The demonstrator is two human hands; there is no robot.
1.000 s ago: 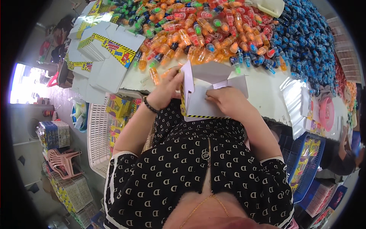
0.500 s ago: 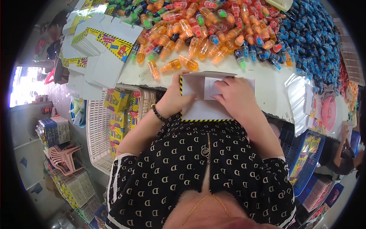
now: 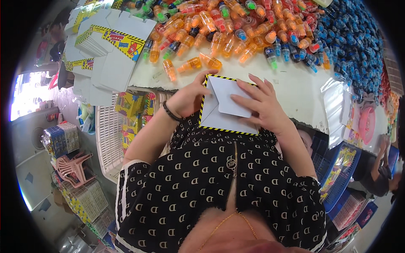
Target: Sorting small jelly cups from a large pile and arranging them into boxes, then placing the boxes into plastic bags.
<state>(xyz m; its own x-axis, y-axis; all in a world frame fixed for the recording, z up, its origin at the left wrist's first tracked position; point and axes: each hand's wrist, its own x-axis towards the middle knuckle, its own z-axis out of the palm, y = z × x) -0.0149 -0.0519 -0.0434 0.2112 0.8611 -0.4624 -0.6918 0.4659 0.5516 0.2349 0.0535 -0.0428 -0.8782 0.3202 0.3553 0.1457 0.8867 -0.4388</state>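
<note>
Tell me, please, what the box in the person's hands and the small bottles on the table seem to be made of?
The box looks like thin matt white cardboard: flat panels, sharp folds, a printed yellow-and-black edge. The small bottles look like glossy clear plastic, with coloured contents showing through and bright glints, though glass cannot be ruled out. Both the left hand and the right hand hold the box.

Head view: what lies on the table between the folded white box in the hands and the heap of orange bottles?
Bare white tabletop separates the box from the heap, apart from three stray orange bottles.
</note>
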